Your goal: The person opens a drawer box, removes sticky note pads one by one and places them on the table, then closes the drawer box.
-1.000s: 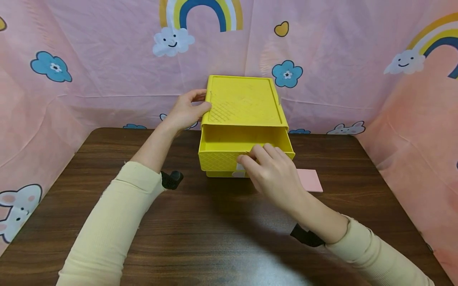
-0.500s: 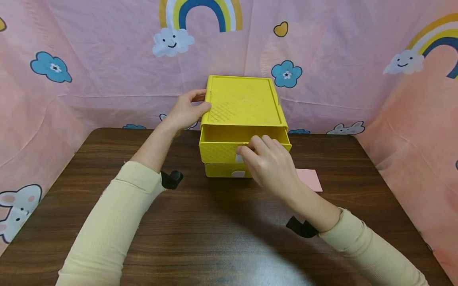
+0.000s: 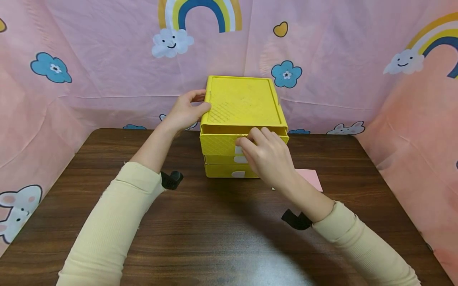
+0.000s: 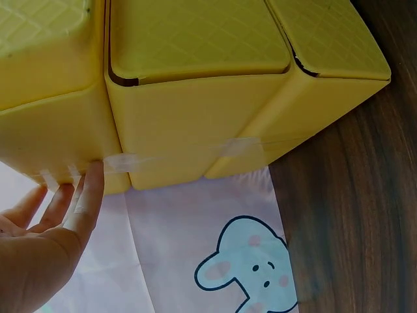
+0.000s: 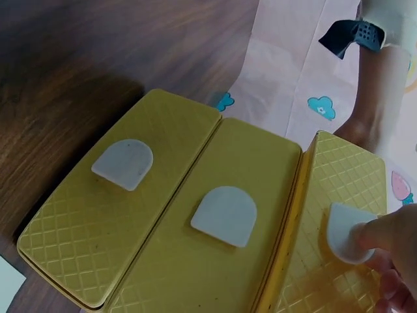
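Observation:
A yellow plastic drawer unit (image 3: 245,99) with three stacked drawers stands at the far side of the table. Its top drawer (image 3: 218,144) juts out a little; the two lower ones sit flush. My right hand (image 3: 268,159) pinches the top drawer's white handle (image 5: 345,231), thumb on its face, with fingers partly hidden. At the unit's left side, my left hand (image 3: 186,111) rests straight fingers (image 4: 91,195) against the wall and its thumb at the top edge. What lies inside the top drawer is hidden.
On the dark wooden table (image 3: 200,230), a pink square of paper (image 3: 312,178) lies right of the unit, partly behind the right wrist. A patterned pink cloth (image 3: 118,51) hangs close behind the unit and along both sides.
The top drawer has slid back into the unit, from far out to a narrow gap. My right hand has moved away from me with it; the left hand stays put.

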The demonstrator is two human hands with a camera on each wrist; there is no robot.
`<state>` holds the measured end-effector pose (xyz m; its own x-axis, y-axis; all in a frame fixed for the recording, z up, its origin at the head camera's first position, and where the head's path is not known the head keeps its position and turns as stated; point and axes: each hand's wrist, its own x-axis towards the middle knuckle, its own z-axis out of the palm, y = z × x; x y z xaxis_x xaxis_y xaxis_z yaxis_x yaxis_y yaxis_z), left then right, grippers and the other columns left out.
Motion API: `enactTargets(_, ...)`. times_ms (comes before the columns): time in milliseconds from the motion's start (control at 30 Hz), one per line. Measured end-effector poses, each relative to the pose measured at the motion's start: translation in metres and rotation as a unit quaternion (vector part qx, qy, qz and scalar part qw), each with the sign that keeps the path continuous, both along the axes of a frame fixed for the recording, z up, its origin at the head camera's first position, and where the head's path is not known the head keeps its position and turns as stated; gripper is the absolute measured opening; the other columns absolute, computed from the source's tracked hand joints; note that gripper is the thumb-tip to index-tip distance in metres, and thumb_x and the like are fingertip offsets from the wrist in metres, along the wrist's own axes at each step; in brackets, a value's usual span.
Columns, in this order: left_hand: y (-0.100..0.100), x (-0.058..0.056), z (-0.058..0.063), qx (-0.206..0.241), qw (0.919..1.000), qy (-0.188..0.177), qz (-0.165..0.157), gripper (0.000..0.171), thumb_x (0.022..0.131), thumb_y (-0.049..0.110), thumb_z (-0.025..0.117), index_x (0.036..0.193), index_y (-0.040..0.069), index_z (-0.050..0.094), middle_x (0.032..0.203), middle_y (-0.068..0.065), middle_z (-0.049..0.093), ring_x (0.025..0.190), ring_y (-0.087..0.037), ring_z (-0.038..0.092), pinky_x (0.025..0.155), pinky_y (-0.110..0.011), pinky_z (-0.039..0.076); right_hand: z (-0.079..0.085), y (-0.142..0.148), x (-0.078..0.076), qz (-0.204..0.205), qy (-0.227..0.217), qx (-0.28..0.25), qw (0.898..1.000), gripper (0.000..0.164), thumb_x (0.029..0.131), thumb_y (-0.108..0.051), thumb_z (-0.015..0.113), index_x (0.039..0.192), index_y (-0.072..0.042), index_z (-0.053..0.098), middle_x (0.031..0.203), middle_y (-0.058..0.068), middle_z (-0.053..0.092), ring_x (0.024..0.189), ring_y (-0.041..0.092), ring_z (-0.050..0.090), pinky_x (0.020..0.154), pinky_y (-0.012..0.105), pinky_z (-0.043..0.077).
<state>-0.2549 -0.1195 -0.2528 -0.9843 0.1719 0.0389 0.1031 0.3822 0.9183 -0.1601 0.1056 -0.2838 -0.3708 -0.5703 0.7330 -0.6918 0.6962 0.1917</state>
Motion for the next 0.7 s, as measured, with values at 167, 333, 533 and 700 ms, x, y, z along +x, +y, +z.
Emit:
enactTargets(167,0.000,0.000,0.000,0.003,1.0000,-0.001,-0.002,0.053,0.092,0.020,0.049,0.143,0.013,0.034,0.137,-0.008,0.041,0.107,-0.021,0.056,0.078,-0.029,0.054,0.000,-0.001,-0.006,-0.009,0.007,-0.002,1.000,0.012,0.085,-0.005,0.059,0.089,-0.010,0.068,0.075,0.005,0.055,0.064,0.022,0.047,0.052,0.027,0.037)
enactTargets(333,0.000,0.001,0.000,0.001,1.0000,0.004,0.000,0.053,0.091,0.020,0.049,0.142,0.013,0.035,0.137,-0.008,0.042,0.106,-0.021,0.056,0.077,-0.028,0.054,0.000,-0.001,-0.011,-0.014,0.013,-0.002,1.000,0.011,0.085,-0.005,0.059,0.089,-0.010,0.068,0.074,0.005,0.054,0.061,0.021,0.043,0.050,0.026,0.034)
enactTargets(533,0.001,0.001,0.000,0.004,1.0000,0.008,0.001,0.054,0.090,0.018,0.049,0.142,0.012,0.036,0.137,-0.009,0.042,0.110,-0.021,0.053,0.077,-0.029,0.054,0.000,-0.002,-0.016,-0.015,0.019,-0.002,1.000,0.011,0.085,-0.006,0.060,0.089,-0.010,0.069,0.074,0.005,0.055,0.059,0.021,0.041,0.049,0.024,0.031)
enactTargets(700,0.001,0.000,0.000,0.007,0.9999,0.008,0.003,0.054,0.090,0.017,0.049,0.142,0.011,0.036,0.137,-0.009,0.043,0.111,-0.021,0.053,0.077,-0.029,0.054,-0.001,-0.002,-0.020,-0.019,0.025,-0.004,0.999,0.011,0.085,-0.007,0.059,0.089,-0.011,0.069,0.073,0.005,0.055,0.059,0.021,0.042,0.048,0.025,0.033)
